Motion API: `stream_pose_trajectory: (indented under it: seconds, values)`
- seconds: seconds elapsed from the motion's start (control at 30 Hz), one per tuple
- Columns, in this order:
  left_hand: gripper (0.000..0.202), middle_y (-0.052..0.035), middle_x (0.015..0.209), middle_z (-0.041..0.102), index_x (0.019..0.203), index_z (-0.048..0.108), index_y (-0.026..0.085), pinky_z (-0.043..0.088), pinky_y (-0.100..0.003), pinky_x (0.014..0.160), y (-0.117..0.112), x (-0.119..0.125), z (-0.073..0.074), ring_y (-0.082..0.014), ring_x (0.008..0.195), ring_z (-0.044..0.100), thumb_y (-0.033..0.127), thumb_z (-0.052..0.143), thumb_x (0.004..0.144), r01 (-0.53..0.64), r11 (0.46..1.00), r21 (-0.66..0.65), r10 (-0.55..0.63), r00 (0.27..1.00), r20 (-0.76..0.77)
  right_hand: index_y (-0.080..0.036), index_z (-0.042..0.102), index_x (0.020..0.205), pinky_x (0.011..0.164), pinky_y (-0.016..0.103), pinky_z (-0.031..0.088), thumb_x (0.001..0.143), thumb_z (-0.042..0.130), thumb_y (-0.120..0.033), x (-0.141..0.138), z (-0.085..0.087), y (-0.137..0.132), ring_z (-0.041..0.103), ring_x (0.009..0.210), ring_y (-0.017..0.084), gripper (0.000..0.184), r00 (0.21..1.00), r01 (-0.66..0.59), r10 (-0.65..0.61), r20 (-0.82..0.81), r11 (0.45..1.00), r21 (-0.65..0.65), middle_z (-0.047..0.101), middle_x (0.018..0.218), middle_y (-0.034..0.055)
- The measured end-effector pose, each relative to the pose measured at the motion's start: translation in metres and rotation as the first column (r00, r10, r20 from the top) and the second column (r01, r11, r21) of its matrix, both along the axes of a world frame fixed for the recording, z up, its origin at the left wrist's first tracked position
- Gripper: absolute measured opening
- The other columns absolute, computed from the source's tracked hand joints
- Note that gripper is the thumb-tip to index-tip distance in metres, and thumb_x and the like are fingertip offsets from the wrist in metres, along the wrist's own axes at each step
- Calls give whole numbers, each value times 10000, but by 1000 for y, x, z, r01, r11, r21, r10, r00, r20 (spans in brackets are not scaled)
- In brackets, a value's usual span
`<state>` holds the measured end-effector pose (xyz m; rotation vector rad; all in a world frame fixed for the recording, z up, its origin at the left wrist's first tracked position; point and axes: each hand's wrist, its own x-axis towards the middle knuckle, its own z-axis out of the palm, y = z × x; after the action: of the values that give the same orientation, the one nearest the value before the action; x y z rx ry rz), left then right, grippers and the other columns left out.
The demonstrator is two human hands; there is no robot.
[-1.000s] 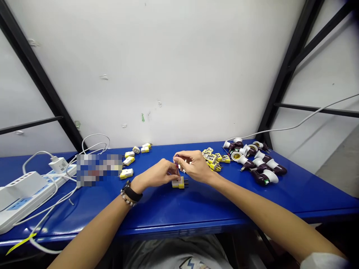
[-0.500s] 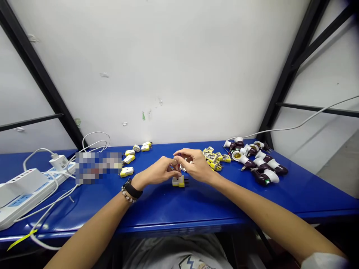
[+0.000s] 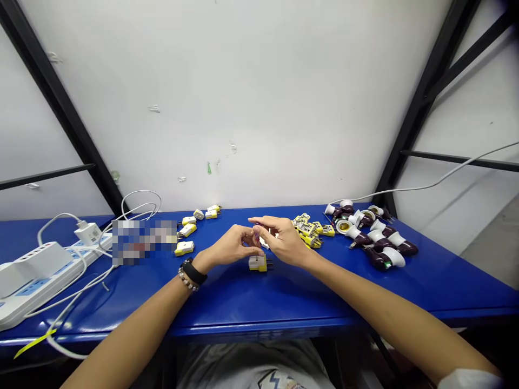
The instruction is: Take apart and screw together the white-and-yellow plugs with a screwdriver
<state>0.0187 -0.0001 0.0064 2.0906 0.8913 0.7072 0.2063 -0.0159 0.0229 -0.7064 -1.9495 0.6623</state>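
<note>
A yellow-and-white two-pin plug (image 3: 258, 263) lay directly beneath the grip on a glossy blue bench top (image 3: 259, 324), its dark pins pointing toward the right forearm. Its broad flat body appeared to give it a stable seat. The right hand (image 3: 284, 240) was closed in a pinch on a slender purple-topped tool (image 3: 256, 233), possibly a small screwdriver, although most of it was hidden by the fingers. A thin dark shaft (image 3: 256, 258) was seen rising from the plug's upper face into the grip, and the upright hold was judged to keep this shaft in line above the plug. The left hand (image 3: 231, 246) was curled immediately beside the tool, its fingers (image 3: 247, 237) close over the plug; whether anything was grasped by it could not be determined. A black-banded watch (image 3: 193, 272) and a beaded bracelet (image 3: 187, 281) were worn on the left wrist. Left of the grip, similar plugs (image 3: 184, 248) were set out in a loose group. Right of the grip, yellow plug parts (image 3: 308, 233) were heaped, with dark purple-and-white lamp-holder adapters (image 3: 375, 243) farther along. A white power strip (image 3: 36, 275) lay well to the left.
</note>
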Motion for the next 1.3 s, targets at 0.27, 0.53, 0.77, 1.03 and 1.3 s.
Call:
stream_pose_trajectory:
  seconds: [0.27,0.53,0.77,1.03,1.3]
  values:
    - [288,-25,730,706,805,712,114,479,-249,652,3,-8,4,-157,683,624,402,724,825,74,996,-54,-72,997,28,-144,575,1386,613,254,484,951,551,-339,0,3,-2,571,643,111,478,994,-99,101,28,993,-67,705,1022,71]
    - [301,-36,803,709,892,713,120,457,-240,647,3,-7,3,-156,715,609,412,729,819,88,996,18,-86,995,-54,-120,609,1332,662,266,494,976,479,-293,0,3,-4,584,685,129,416,995,-85,90,42,991,-100,708,885,50]
    - [373,20,610,569,699,641,124,360,-223,551,6,-1,-8,-106,582,459,471,752,779,-56,993,102,61,997,-50,-159,563,1331,601,244,491,946,562,-306,-1,2,-4,599,645,118,413,993,-117,121,16,981,-157,698,926,50]
    - [339,-39,840,699,964,700,137,452,-251,658,5,-14,10,-156,735,588,447,700,826,28,998,63,-21,994,-110,-161,568,1206,511,232,453,974,508,-369,3,1,8,527,531,95,318,983,-106,71,-171,974,-201,673,813,23]
    - [309,-61,869,778,914,789,142,466,-259,665,9,-17,10,-187,764,659,425,679,851,-17,997,73,27,991,-132,-164,549,1154,464,238,424,929,570,-510,6,6,18,525,499,93,412,921,-21,-57,-385,981,-194,674,829,33]
